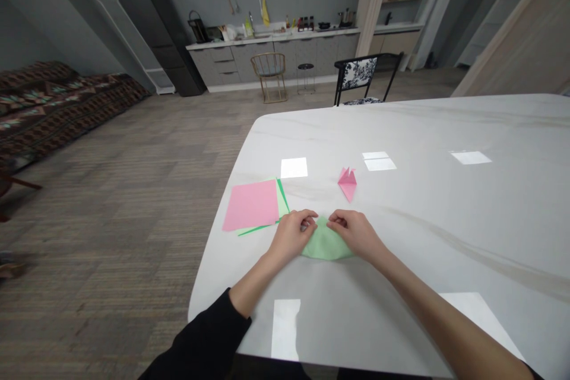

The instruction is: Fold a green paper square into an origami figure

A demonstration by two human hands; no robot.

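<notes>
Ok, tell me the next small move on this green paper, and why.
Probably crease it: the left hand and right hand pinch the top of the light green paper, whose lower part bulges uncreased. Running the fingers along that top edge would likely set the fold.

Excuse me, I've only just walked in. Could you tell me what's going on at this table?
A person is pinching the top of a folded light green paper with their left hand and right hand on a white marble table. A folded pink paper lies ahead, and a pink sheet overlaps a green sheet to the left.
</notes>
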